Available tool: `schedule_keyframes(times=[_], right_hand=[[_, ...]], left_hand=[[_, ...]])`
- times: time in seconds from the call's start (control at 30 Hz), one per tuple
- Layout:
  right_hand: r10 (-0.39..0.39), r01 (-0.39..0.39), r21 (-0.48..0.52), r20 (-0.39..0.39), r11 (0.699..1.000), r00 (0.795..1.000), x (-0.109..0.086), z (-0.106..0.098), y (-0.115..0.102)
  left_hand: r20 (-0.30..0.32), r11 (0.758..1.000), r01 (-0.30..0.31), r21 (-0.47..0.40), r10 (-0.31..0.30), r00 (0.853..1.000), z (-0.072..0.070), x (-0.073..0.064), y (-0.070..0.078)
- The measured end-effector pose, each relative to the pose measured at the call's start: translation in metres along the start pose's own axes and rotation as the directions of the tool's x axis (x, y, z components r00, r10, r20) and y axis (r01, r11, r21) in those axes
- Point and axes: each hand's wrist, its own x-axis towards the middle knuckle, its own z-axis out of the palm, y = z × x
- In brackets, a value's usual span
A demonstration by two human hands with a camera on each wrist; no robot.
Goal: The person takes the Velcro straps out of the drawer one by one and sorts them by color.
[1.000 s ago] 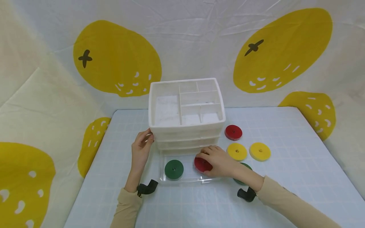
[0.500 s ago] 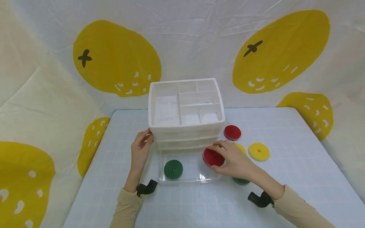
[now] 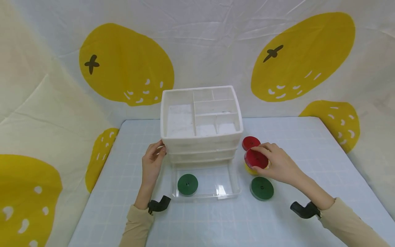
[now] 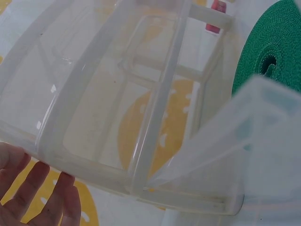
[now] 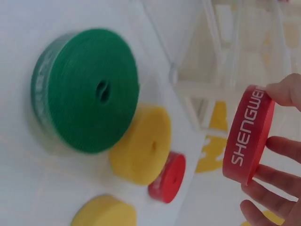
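Observation:
My right hand [image 3: 282, 164] pinches a red roll of hook-and-loop tape [image 3: 255, 159] between thumb and fingertips. White lettering shows on its rim in the right wrist view. In the head view it overlaps a yellow roll [image 3: 251, 171] on the table. My left hand [image 3: 152, 161] rests its fingertips against the left side of the white drawer unit [image 3: 202, 145]. The unit's clear bottom drawer [image 3: 229, 195] is pulled out, with a green roll [image 3: 187, 184] lying in its left part.
Right of the drawer lies another green roll [image 3: 261, 188]. Farther back sits a second red roll [image 3: 251, 141]. A second yellow roll [image 5: 104, 213] shows in the right wrist view, hidden by my right hand in the head view. The unit's top tray [image 3: 179, 120] has several compartments.
My right hand has lifted the red roll out of the clear drawer and carried it right, over the yellow roll. My left hand has stayed at the unit's side.

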Motion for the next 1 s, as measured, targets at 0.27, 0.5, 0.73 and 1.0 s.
schedule_keyframes(times=[0.27,0.5,0.73,1.0], right_hand=[[0.109,-0.109,0.006,-0.024,0.994,0.994,0.004,-0.002,0.036],[0.200,-0.200,0.020,-0.027,0.980,0.979,0.014,0.014,0.071],[0.292,-0.292,0.035,0.012,0.956,0.956,0.024,0.026,0.096],[0.354,-0.355,0.040,0.045,0.934,0.934,0.030,0.034,0.111]], left_hand=[[0.003,1.000,-0.007,-0.003,0.007,1.000,0.000,0.000,0.001],[0.001,1.000,-0.016,-0.004,0.016,1.000,-0.001,0.000,0.000],[-0.001,0.999,-0.030,-0.027,0.030,1.000,0.001,0.001,0.000],[-0.001,1.000,-0.019,-0.019,0.019,1.000,0.001,0.001,0.000]])
